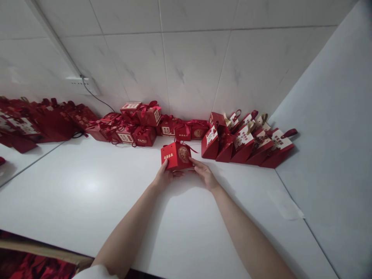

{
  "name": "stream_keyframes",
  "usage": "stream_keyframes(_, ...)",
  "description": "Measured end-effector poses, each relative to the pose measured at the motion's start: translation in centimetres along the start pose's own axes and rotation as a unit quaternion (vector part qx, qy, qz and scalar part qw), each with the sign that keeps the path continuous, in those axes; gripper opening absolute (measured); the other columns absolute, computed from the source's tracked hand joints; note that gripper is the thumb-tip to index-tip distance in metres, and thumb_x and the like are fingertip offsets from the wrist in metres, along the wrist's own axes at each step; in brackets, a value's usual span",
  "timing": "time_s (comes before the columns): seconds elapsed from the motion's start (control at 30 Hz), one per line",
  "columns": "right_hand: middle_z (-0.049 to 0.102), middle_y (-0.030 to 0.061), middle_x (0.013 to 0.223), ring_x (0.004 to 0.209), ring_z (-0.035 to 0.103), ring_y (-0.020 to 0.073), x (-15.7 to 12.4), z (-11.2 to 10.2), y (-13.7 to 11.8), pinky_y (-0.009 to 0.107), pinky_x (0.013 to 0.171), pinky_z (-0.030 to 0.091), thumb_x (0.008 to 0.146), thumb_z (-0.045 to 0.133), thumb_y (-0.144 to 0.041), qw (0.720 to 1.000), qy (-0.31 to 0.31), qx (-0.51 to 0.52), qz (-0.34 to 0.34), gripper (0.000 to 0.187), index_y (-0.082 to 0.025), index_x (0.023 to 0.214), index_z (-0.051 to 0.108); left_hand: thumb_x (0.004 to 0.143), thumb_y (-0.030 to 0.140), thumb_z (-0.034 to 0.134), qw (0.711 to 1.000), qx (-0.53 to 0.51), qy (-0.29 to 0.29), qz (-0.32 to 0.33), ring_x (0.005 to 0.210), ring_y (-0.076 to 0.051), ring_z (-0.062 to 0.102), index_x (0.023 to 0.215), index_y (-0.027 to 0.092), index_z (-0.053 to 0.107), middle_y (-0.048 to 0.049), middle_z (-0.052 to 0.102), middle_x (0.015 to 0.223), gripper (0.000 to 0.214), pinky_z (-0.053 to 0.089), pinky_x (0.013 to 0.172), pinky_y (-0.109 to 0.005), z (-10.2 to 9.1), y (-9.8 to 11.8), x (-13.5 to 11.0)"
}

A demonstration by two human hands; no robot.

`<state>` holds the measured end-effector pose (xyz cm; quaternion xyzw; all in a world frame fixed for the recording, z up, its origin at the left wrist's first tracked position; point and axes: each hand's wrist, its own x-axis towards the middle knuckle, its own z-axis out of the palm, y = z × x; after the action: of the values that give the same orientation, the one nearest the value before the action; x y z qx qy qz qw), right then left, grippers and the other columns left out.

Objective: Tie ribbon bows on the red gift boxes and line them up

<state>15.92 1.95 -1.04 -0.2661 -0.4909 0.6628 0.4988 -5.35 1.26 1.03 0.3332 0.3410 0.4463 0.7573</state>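
Observation:
A small red gift box (176, 157) with gold print and a dark red ribbon at its top is held between my two hands over the white table. My left hand (165, 176) grips it at the lower left, the thumb on its front face and the other fingers beneath. On the other side my right hand (204, 173) presses its fingers to the lower right corner. The underside of the box is hidden. Just behind it stand more red ribboned boxes (144, 135) in a row and a pile.
Red wedge-shaped boxes (244, 143) with ribbon loops line the right back, beside a pale partition (328, 135). More red boxes (55, 122) crowd the far left. A power strip (83, 85) with a cable is on the tiled wall. Red material in a cardboard box (37, 255) lies below the front edge.

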Motion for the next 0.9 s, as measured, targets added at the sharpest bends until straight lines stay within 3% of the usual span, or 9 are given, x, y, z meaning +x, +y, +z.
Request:
stream_keyframes(0.13,0.064,0.0045,0.13,0.109,0.065,0.0275,0.1,-0.19,0.21,0.048,0.099,0.047,0.081,0.067,-0.044,0.999,0.003,0.051,0.011,0.053,-0.03,0.131,0.06,0.082,0.074,0.034,0.998,-0.038,-0.036,-0.03,0.076,-0.028,0.065,0.124,0.011,0.059,-0.0187,0.07,0.104,0.079,0.049,0.078,-0.044,0.03,0.5,-0.1)
stream_keyframes(0.33,0.057,0.0045,0.139,0.118,0.06,0.029,0.12,-0.01,0.03,0.046,0.096,0.049,0.083,0.063,-0.047,0.998,-0.003,0.054,0.009,0.053,-0.032,0.133,0.057,0.083,0.061,0.037,0.998,-0.057,-0.021,-0.009,0.072,-0.024,0.06,0.106,0.011,0.065,-0.0153,0.068,0.085,0.062,0.044,0.066,-0.034,-0.35,0.2,0.08)
stream_keyframes(0.5,0.059,0.005,0.137,0.128,0.052,0.0292,0.1,-0.02,-0.17,0.048,0.102,0.043,0.086,0.059,-0.049,0.998,-0.032,0.05,-0.002,0.045,-0.03,0.126,0.063,0.085,0.056,0.039,0.996,-0.072,-0.035,-0.026,0.07,-0.022,0.062,0.112,0.012,0.063,-0.0158,0.069,0.101,0.057,0.044,0.062,-0.032,-0.02,0.38,-0.21)
stream_keyframes(0.7,0.059,0.0056,0.136,0.126,0.052,0.0272,0.0,-0.04,-0.62,0.044,0.1,0.043,0.088,0.052,-0.05,0.998,-0.061,0.022,0.006,0.05,-0.029,0.133,0.058,0.088,0.06,0.038,0.992,-0.115,-0.012,-0.058,0.078,-0.022,0.068,0.119,0.014,0.061,-0.0146,0.069,0.109,0.061,0.051,0.074,-0.032,0.31,0.55,-0.52)
stream_keyframes(0.9,0.043,0.001,0.15,0.121,0.053,0.0249,-0.1,-0.22,-0.59,0.036,0.088,0.049,0.087,0.052,-0.048,0.998,-0.045,0.005,0.034,0.058,-0.032,0.142,0.046,0.089,0.069,0.032,0.99,-0.075,-0.065,-0.1,0.091,-0.025,0.068,0.127,0.009,0.059,-0.0212,0.063,0.126,0.076,0.05,0.085,-0.035,0.32,0.25,-0.43)
